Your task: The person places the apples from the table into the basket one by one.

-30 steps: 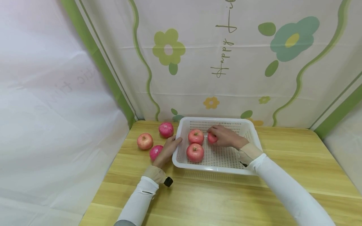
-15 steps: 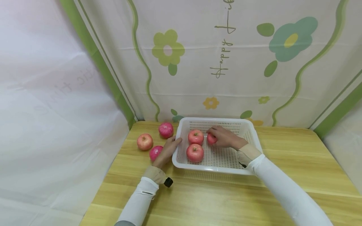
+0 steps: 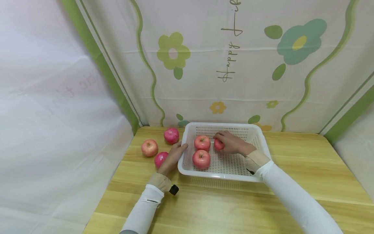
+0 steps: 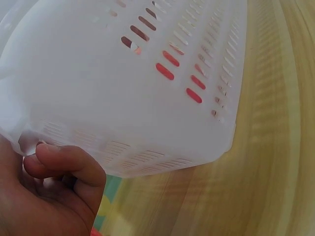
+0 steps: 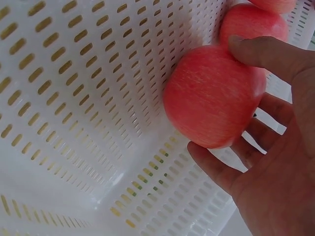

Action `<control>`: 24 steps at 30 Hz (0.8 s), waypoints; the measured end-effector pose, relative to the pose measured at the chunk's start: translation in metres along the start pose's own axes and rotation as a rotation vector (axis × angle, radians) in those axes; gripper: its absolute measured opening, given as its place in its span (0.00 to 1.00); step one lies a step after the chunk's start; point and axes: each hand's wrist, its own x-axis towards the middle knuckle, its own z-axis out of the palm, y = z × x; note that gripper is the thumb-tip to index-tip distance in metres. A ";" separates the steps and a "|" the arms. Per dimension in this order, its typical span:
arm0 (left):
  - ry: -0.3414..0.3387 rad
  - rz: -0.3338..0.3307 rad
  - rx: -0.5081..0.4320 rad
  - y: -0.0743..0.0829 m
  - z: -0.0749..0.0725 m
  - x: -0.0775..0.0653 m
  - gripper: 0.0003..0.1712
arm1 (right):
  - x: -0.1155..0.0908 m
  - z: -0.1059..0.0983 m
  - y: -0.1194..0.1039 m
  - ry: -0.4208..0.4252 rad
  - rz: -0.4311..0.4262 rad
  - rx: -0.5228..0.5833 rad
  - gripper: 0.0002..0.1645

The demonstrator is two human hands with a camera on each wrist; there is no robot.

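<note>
A white perforated plastic basket (image 3: 223, 177) stands at the back of the table. My left hand (image 3: 174, 155) grips its left rim; in the left wrist view the fingers (image 4: 69, 160) curl at the edge. Inside the basket my right hand (image 3: 232, 143) holds a red apple (image 5: 214, 98), thumb on one side and fingers on the other. It sits low, close to the basket floor; whether it touches is hard to tell. Two more red apples, a rear one (image 3: 202, 143) and a front one (image 3: 201, 159), lie along the left end.
Left of the basket lie a pale red round fruit (image 3: 149, 148) and two magenta fruits, one behind (image 3: 171, 135) and one partly behind my left hand (image 3: 161, 159). A printed curtain (image 3: 201, 81) hangs along the table's (image 3: 204, 208) back edge.
The view has tipped very slightly. Both hands keep their places, the left at the rim and the right around the apple.
</note>
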 end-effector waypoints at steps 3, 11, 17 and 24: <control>-0.008 0.006 0.000 0.000 0.000 -0.001 0.29 | -0.001 0.000 0.000 -0.003 0.002 0.002 0.35; -0.002 0.012 0.002 0.001 0.000 -0.002 0.30 | -0.002 -0.003 -0.003 0.007 -0.023 -0.026 0.37; -0.013 0.025 -0.011 0.000 0.000 0.000 0.30 | -0.002 -0.005 0.000 0.013 -0.020 -0.030 0.39; -0.019 0.015 -0.012 0.001 0.000 -0.001 0.30 | -0.007 -0.014 -0.003 0.012 -0.016 -0.014 0.39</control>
